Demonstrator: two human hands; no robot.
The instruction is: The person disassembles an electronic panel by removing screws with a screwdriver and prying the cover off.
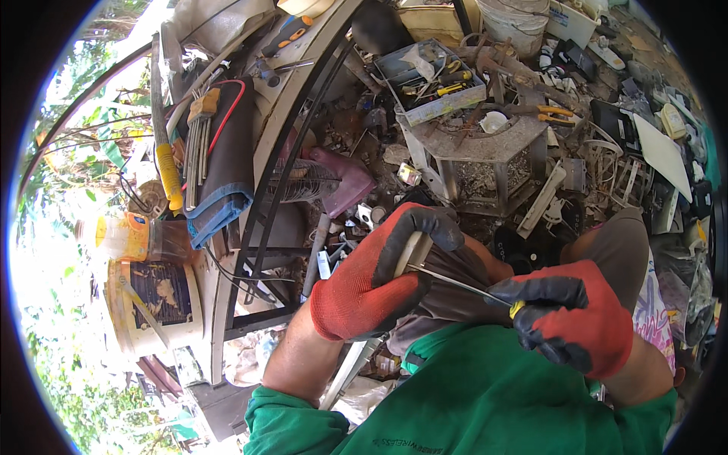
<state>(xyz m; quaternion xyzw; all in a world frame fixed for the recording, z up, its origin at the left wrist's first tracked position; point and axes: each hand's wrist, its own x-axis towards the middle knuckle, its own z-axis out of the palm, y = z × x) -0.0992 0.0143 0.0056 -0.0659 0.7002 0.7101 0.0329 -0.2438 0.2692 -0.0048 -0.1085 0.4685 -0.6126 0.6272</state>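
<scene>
Both of my hands wear red work gloves with black palms and fingers. My left hand [371, 284] is closed around a pale beige strip-like piece [412, 255], held above my lap; most of it is hidden by the glove. In my right hand [572, 315] is a screwdriver [466, 287] with a thin metal shaft and a yellow-and-black handle, its grip mostly covered by my fingers. The shaft points left, and its tip meets the beige piece or lies just beside it; I cannot tell which.
A tool tray [444, 114] sits on a dusty metal-framed box [485, 159] ahead. Orange-handled pliers [553, 114] lie to its right. On the left runs a bench [262, 144] with a screwdriver and a rolled cloth. Scrap and a white bucket [516, 19] crowd the ground.
</scene>
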